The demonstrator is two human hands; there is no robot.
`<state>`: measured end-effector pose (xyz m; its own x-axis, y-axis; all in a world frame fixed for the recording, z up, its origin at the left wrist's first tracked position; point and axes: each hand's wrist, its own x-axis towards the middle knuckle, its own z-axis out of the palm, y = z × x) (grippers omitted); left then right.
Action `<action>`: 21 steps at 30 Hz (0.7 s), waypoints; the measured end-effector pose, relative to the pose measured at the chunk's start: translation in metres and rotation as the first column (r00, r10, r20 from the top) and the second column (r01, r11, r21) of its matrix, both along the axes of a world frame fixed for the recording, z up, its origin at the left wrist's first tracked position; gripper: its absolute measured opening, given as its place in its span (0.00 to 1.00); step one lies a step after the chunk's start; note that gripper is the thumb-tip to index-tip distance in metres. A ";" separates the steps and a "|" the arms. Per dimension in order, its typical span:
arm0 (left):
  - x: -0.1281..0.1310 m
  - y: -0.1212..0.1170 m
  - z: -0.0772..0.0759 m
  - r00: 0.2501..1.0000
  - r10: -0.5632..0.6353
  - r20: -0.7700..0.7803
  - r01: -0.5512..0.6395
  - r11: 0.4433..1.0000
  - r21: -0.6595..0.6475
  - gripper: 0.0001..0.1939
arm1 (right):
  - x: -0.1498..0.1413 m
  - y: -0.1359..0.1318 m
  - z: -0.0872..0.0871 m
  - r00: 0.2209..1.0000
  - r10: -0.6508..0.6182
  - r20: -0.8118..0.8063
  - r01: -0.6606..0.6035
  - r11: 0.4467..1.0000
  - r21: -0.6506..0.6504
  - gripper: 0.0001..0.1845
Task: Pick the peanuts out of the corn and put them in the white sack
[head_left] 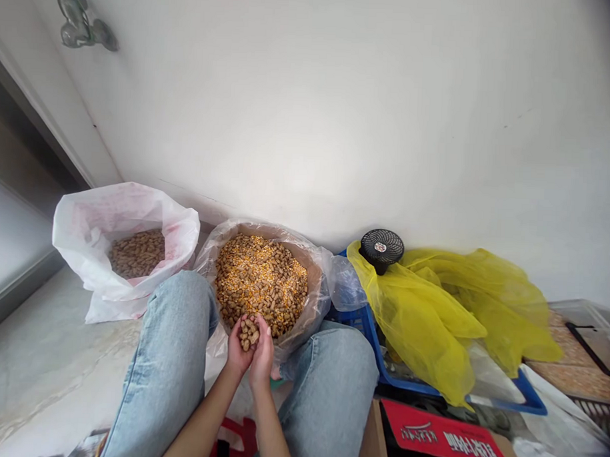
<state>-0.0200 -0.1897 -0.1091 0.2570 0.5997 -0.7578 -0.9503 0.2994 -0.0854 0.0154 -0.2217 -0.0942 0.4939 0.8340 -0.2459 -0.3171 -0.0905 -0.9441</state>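
My left hand [239, 346] and my right hand [262, 352] are cupped together, holding a small bunch of peanuts in their shells [249, 333]. They are just above the near rim of a plastic-lined sack [315, 289]. This sack holds a mix of yellow dried corn kernels and shelled-looking-free peanut pods [261, 283]. To the left stands a white plastic bag [87, 244] filled with peanuts in their shells [137, 252]. My knees in light blue jeans [173, 344] lie on either side of my forearms.
A yellow mesh sheet [432, 313] lies over a blue plastic crate [375, 344], with a small black fan [381, 250] on top. A cardboard box with a red label [445, 437] stands at lower right. A white wall rises behind, and a pale stone floor spreads left.
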 end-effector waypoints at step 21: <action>-0.001 0.007 0.023 0.992 0.065 0.108 -0.064 0.998 -0.014 0.07 | 0.016 0.014 0.027 0.920 -0.121 -0.372 0.141 0.990 0.029 0.20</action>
